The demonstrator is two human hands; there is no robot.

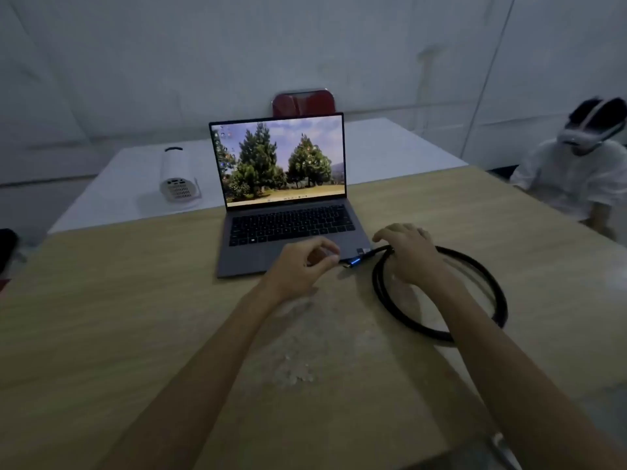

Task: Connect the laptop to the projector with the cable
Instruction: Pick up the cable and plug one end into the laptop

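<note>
no readable writing — both hands [303, 266] at coiled cable [475, 300].

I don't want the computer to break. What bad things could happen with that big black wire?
The cable is coiled beside the laptop, with both plugs near its front right corner. Pulling one end with the coil not undone may tangle it or drag on the laptop. The projector sits far off on the white table, so a tight cable might tug it. The left hand and right hand should go gently.
</note>
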